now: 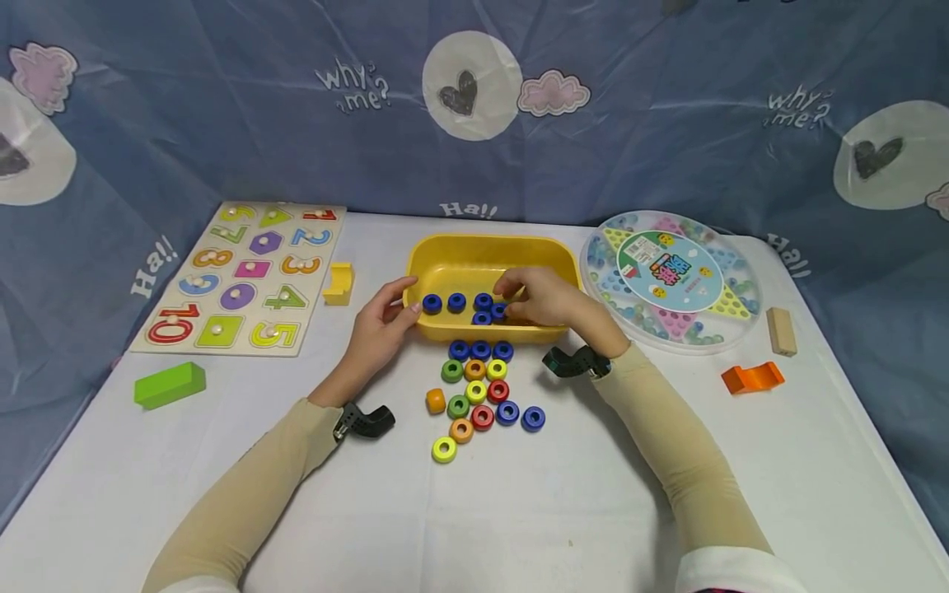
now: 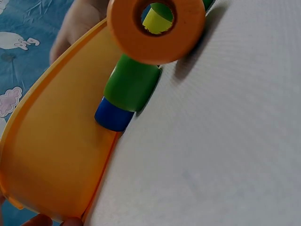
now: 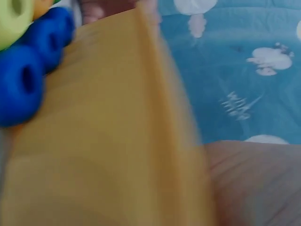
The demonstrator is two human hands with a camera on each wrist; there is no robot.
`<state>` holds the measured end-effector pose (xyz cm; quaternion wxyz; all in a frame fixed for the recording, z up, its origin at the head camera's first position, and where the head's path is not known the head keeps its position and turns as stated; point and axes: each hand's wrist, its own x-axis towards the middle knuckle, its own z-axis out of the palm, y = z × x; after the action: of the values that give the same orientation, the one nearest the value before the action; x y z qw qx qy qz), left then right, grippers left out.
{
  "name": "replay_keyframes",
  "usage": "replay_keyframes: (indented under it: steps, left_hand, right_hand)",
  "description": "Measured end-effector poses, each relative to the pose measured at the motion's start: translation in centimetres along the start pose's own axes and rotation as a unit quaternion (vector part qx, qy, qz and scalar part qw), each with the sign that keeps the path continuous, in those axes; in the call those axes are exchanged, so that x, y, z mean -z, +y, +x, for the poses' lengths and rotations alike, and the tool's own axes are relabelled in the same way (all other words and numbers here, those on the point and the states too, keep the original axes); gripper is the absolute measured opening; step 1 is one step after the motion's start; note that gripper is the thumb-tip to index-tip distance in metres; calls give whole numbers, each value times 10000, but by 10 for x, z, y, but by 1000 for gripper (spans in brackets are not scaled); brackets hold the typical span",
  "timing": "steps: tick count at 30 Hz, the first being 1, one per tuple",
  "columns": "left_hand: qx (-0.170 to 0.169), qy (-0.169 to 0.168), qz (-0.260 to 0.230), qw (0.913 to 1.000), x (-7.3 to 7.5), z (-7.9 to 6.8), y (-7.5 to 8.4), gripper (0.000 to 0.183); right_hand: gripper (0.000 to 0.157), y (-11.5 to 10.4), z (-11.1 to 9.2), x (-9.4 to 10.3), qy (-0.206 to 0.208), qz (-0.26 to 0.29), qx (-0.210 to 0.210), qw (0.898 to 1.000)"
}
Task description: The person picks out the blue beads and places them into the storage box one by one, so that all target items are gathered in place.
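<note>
A yellow plastic tub point(image 1: 474, 333) stands mid-table with several blue ring beads point(image 1: 456, 302) inside. My left hand point(image 1: 381, 326) grips the tub's left end, thumb over the rim. Reaching into the right half of the tub, my right hand point(image 1: 546, 297) has curled fingers and pinches a blue ring bead point(image 1: 500, 312) near the front wall. Outside, along the tub's front, lie more blue ring beads point(image 1: 480, 350), then green, orange, yellow and red point(image 1: 483, 417) ones. The left wrist view shows the tub's outer wall point(image 2: 61, 127) with beads close by; the right hand's fingertips are hidden in the right wrist view.
At the left lie a wooden number puzzle board point(image 1: 230, 280), a green block point(image 1: 170, 385) and a yellow arch block point(image 1: 338, 284). A round marble game board point(image 1: 670, 276), a plain wooden block point(image 1: 782, 331) and an orange arch block point(image 1: 752, 377) lie at the right. A blue printed cloth point(image 1: 296, 148) hangs behind.
</note>
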<state>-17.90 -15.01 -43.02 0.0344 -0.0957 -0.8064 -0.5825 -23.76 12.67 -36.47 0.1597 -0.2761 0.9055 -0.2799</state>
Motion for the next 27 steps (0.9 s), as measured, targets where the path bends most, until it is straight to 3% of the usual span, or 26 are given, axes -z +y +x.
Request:
replay_keyframes:
  steps: [4, 7, 10, 12, 14, 20, 24, 27]
  left_hand:
    - [-17, -23, 10, 10000, -1, -1, -1, 46]
    - [-12, -31, -23, 10000, -1, -1, -1, 47]
    - [7, -2, -46, 10000, -1, 0, -2, 46]
    - [6, 15, -58, 10000, -1, 0, -2, 46]
    - [-15, -3, -57, 10000, -1, 1, -2, 46]
    - [-28, -25, 2, 10000, 0, 2, -1, 47]
    - [-29, -27, 25, 10000, 1, 1, 0, 47]
    - [-11, -24, 14, 10000, 2, 0, 0, 47]
  right_hand:
    - [26, -16, -20, 9, 650, -87, 498, 9966]
    - [20, -29, -39, 7, 1135, -44, 1184, 9864]
    - [14, -36, -57, -2, 1317, -76, 1848, 9739]
    - [12, -35, -65, -10, 1225, -106, 2066, 9707]
    - [14, -30, -71, -19, 1021, -170, 2048, 9733]
    - [27, -13, -76, -42, 466, -532, 1452, 9869]
    - [31, -8, -74, -52, 451, -1039, 1345, 9844]
    - [22, -8, -73, -56, 571, -1210, 1410, 9809]
